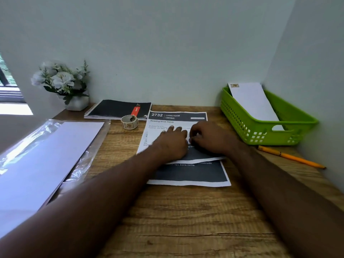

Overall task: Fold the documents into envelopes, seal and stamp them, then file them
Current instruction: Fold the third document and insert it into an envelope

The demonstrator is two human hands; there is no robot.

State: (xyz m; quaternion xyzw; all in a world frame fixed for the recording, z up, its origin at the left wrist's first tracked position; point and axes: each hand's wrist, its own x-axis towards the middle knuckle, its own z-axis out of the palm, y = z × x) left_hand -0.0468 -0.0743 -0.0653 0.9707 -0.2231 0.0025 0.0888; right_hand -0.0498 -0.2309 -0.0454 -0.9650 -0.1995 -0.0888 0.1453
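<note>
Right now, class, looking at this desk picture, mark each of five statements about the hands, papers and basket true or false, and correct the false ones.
1. Both the left hand and the right hand rest on the printed white document with dark header. True.
2. The green plastic slotted basket holds no envelope. False: a white stamped envelope leans inside it.
3. The yellow pencil lies on the wooden desk beside the basket. True.
4. The roll of stamps sits inside the basket. False: it stands on the desk by the black spiral notebook.
5. The white flowers in a white pot stand at the far right. False: far left.
</note>
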